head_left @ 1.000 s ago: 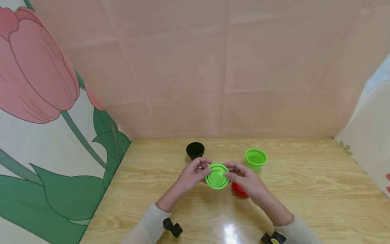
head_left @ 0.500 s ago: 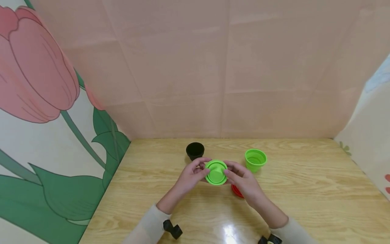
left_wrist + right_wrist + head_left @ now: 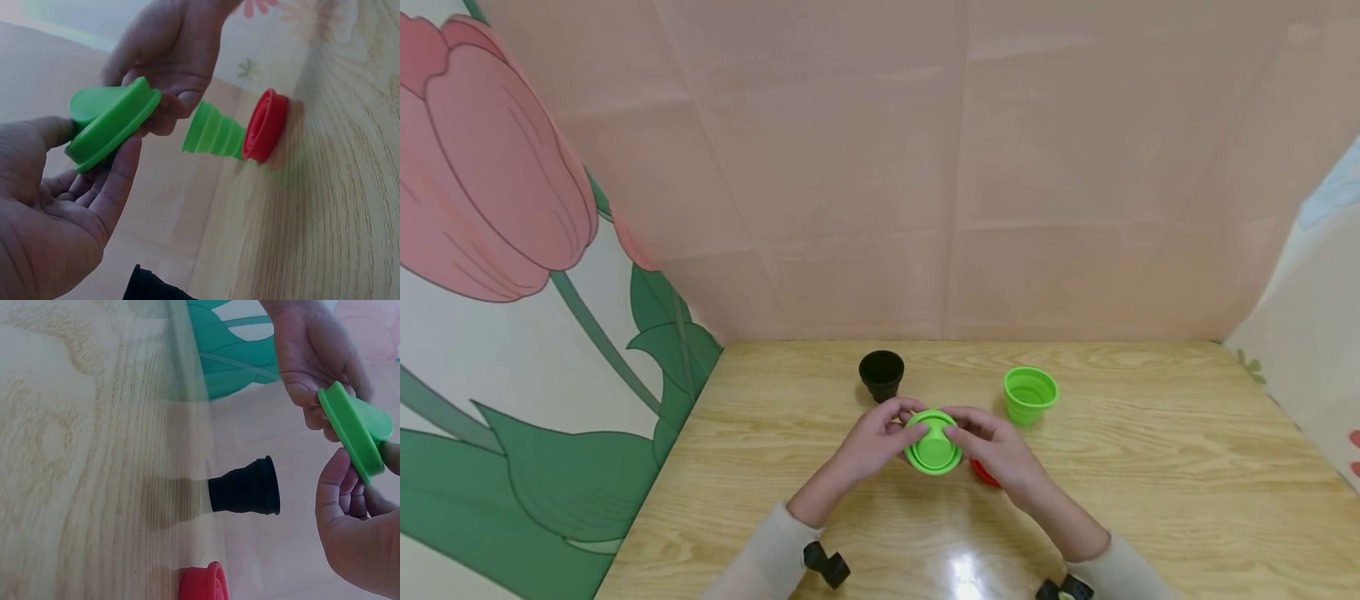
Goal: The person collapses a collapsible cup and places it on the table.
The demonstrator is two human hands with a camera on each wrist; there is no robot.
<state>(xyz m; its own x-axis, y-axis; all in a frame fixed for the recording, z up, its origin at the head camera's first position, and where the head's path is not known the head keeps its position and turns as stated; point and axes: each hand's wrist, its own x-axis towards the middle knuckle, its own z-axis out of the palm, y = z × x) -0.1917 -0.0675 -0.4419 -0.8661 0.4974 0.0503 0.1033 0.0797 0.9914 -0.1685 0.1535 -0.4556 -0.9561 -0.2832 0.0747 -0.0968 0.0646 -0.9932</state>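
A green collapsible cup (image 3: 936,456), mostly folded flat, is held up over the table between both hands. Part of its face bulges out, as the left wrist view shows on the folded cup (image 3: 115,128). My left hand (image 3: 868,446) pinches its left side, thumb on the face and fingers behind the rim. On the opposite side my right hand (image 3: 1006,457) grips it the same way, both thumbs lying close together on the bulge. The fingers behind the cup are partly hidden in the head view.
A black cup (image 3: 882,372) stands extended behind the left hand. Behind the right hand is another green cup (image 3: 1030,393), also extended. A flattened red cup (image 3: 265,126) lies on the wooden table (image 3: 1180,467), partly covered by the right hand in the head view.
The held green cup rose slightly, then came down again nearer to me. Both thumbs have slid inward from its edges onto the bulge. The standing cups have not moved.
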